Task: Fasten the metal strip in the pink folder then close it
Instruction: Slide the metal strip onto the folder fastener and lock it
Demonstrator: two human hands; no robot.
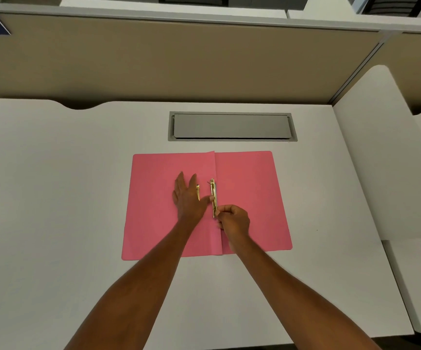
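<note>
Flat pink paper folder point(249, 198) lies open on the white desk point(53, 198), left hand point(188, 198) spread flat partly hiding a loose brass piece point(198, 192), right hand point(233, 219) pinching the gold metal strip point(213, 195) along the fold, its near end hidden.

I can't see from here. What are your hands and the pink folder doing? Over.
Left hand flat on open pink folder. Right hand pinching near end of metal strip at the fold. Nothing in the way.
</note>
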